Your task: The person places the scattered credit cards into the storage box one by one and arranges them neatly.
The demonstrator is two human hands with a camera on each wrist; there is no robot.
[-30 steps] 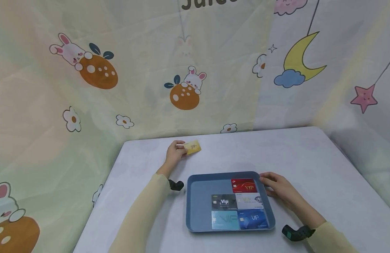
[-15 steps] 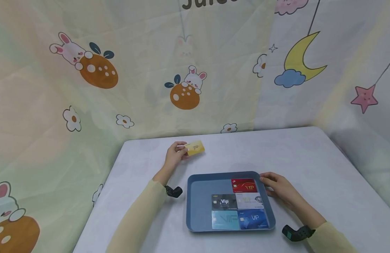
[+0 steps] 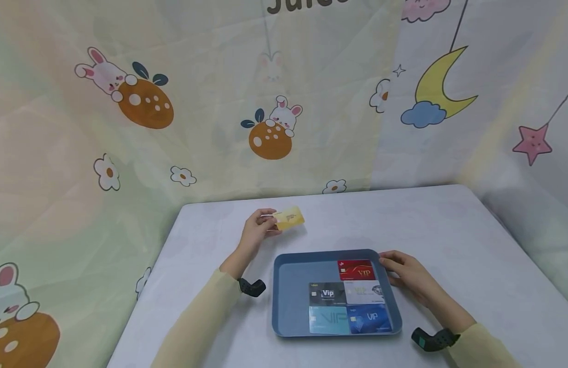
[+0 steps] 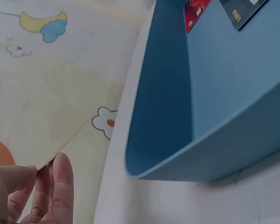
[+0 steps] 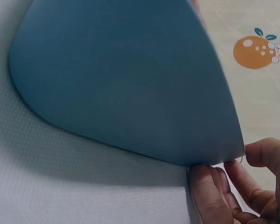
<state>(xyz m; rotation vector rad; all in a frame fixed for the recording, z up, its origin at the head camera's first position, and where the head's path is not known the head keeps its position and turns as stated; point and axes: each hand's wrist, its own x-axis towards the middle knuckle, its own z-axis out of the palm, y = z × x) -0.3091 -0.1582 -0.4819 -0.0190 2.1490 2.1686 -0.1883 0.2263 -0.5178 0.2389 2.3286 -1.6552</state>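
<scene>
Over the far left part of the table, my left hand [image 3: 255, 231] pinches a yellow card [image 3: 290, 218] by its left end, between thumb and fingers. In the left wrist view the card shows nearly edge-on as a thin line. My right hand [image 3: 411, 276] holds the upper right corner of a shallow blue tray [image 3: 290, 294], its fingertips at the rim. Inside the tray lie a red VIP card [image 3: 356, 270], a dark grey one [image 3: 327, 294], a silver-white one [image 3: 363, 292], a light teal one [image 3: 328, 320] and a blue one [image 3: 369, 319].
A white cloth covers the table [image 3: 454, 225]. Behind it hangs a patterned curtain [image 3: 214, 128] with rabbits, flowers and a moon. Each wrist wears a small black camera, such as the left one [image 3: 251, 288]. The tray's left part shows bare blue floor.
My left hand has moved slightly right and nearer with the yellow card, toward the tray. My right hand, the tray and the cards in it stay in place.
</scene>
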